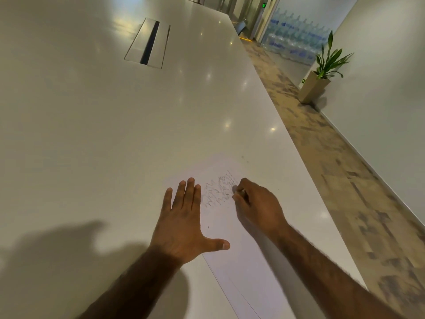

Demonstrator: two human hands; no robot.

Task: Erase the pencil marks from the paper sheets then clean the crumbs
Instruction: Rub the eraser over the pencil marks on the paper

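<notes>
Left hand [184, 223] lies spread flat on the paper [239, 256] atop a glossy white counter [115, 134]; right hand [257, 203] pinches an eraser [235, 189] against pencil marks [218, 192]; a potted plant [322, 74] stands by the wall.

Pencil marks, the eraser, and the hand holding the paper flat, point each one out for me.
pencil marks [215, 194]: head view, middle of the grey scribble on the sheet.
eraser [235, 188]: head view, pale tip showing at the right hand's fingertips.
left hand [181, 226]: head view, back of the flat hand.

White paper [232, 254] under my hands, grey pencil scribbles [217, 192]; glossy off-white table [115, 134]; mottled brown-grey floor [345, 180].
</notes>
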